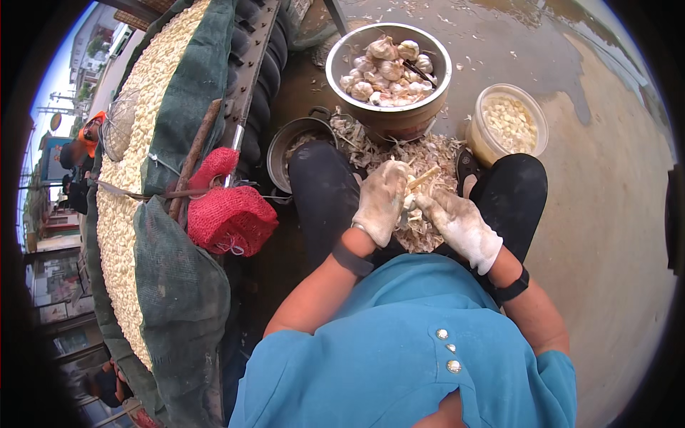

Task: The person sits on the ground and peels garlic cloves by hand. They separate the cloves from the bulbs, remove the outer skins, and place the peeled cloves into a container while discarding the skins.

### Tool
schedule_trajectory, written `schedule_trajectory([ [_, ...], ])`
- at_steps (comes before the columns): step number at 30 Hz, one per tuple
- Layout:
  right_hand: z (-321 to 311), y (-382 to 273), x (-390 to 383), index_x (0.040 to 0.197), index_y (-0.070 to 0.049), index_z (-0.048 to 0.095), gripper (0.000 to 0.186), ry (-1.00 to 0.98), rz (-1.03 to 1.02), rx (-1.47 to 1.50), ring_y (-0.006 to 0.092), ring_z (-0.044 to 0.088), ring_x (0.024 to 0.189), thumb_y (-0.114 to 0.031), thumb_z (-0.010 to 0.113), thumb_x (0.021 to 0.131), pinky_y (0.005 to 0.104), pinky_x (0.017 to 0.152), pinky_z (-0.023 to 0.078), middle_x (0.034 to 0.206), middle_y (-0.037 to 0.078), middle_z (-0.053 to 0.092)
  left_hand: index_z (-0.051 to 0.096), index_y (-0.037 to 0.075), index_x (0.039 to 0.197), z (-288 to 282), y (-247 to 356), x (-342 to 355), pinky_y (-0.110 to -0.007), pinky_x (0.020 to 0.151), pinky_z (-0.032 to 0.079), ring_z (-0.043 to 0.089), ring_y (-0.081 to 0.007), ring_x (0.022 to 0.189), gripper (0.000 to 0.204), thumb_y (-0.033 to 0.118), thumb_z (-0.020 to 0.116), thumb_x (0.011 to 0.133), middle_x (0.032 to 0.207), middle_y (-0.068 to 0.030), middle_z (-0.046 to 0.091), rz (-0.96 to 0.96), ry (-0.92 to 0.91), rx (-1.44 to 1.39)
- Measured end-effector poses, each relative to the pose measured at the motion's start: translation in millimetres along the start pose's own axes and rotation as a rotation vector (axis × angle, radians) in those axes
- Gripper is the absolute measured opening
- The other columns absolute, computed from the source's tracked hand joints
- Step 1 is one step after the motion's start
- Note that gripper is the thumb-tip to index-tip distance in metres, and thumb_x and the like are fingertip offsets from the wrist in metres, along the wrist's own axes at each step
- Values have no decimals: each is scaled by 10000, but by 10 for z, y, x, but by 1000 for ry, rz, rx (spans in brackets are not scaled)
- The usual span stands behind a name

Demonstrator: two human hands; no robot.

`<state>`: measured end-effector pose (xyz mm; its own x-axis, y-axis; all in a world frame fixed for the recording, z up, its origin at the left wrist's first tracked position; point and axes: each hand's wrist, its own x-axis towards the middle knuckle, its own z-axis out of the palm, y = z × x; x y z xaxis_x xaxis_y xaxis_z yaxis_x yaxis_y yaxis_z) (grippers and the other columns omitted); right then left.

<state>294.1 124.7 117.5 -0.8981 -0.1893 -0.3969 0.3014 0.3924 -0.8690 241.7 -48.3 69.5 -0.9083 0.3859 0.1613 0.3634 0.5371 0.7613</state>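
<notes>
Garlic peeling is going on w/ both gloved hands over the lap. Left hand [382, 200] is curling round a garlic bulb [408, 202], right hand [460, 227] is pinching its stalk [424, 177] just beside the left fingers. Next probably calls for pulling skin off, dropping cloves in the tub [485, 146].

dull metal bowl [389, 110], red mesh sack [230, 214]

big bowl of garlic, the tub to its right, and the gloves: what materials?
Bowl: looks like dull grey metal, thin rolled rim with a soft sheen. Tub: probably translucent plastic, cream-coloured wall that lets light through. Gloves on the left hand and right hand: seem thin white fabric or coated knit, matte, soiled and wrinkled; which one is unclear.
</notes>
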Motion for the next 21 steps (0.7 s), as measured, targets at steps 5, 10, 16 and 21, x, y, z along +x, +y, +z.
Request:
schedule_trajectory([
  [5, 112, 237, 22, 1074, -29, 642, 365, 168, -319, -97, 207, 533, 754, -347, 487, 987, 324, 759, 453, 828, 138, 589, 587, 7, 991, 104, 80, -7, -444, 818, 456, 584, -376, 880, 394, 316, 342, 1004, 946, -181, 606, -17, 47, -2],
  [10, 72, 67, -33, 1109, -64, 648, 303, 44, 83, -2, 203, 595, 859, -298, 522, 962, 320, 797, 471, 928, 137, 638, 588, 4, 1028, 220, -21, -129, -455, 860, 441, 574, -386, 917, 379, 279, 329, 1006, 986, -196, 608, 30, 52, 100],
  [16, 64, 112, -4, 1151, -74, 664, 319, 30, 16, 146, 148, 601, 838, -296, 558, 947, 295, 770, 480, 954, 100, 679, 597, -15, 1058, 301, -61, -148, -451, 900, 427, 547, -409, 996, 403, 261, 308, 1009, 1072, -242, 591, 71, 146, 81],
  [21, 91, 111, -10, 1096, -55, 687, 327, 40, -4, 159, 101, 595, 804, -325, 611, 927, 281, 743, 486, 876, 83, 689, 594, -15, 1033, 260, -87, -153, -391, 848, 451, 589, -331, 887, 448, 339, 319, 1016, 958, -183, 620, -98, 43, -133],
])
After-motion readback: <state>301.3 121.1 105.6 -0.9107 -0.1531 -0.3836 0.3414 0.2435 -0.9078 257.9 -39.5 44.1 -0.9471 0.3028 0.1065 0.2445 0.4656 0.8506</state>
